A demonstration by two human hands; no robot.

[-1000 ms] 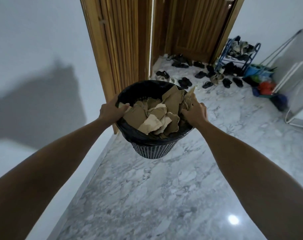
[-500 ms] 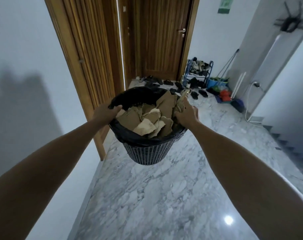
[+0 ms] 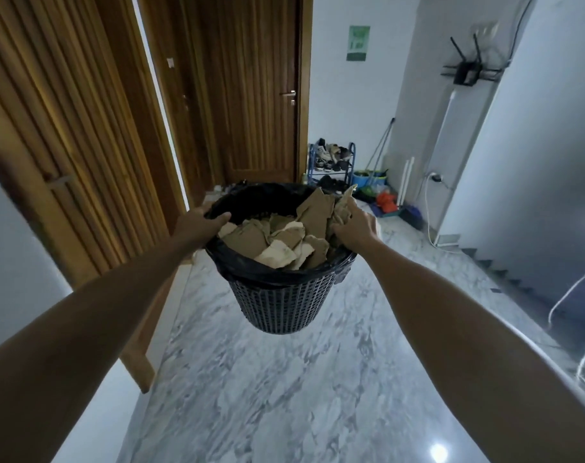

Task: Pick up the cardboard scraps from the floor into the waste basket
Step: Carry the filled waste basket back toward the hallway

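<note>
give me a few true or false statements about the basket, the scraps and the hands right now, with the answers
1. The waste basket stands on the marble floor. False: it is held up in the air above the floor.
2. Both hands hold the basket at its rim, the left hand on one side and the right hand on the other. True.
3. The basket is empty. False: cardboard scraps fill it nearly to the rim.
4. A black bag lines the basket. True.
5. The shoe rack stands left of the wooden door. False: it stands to the door's right.
</note>
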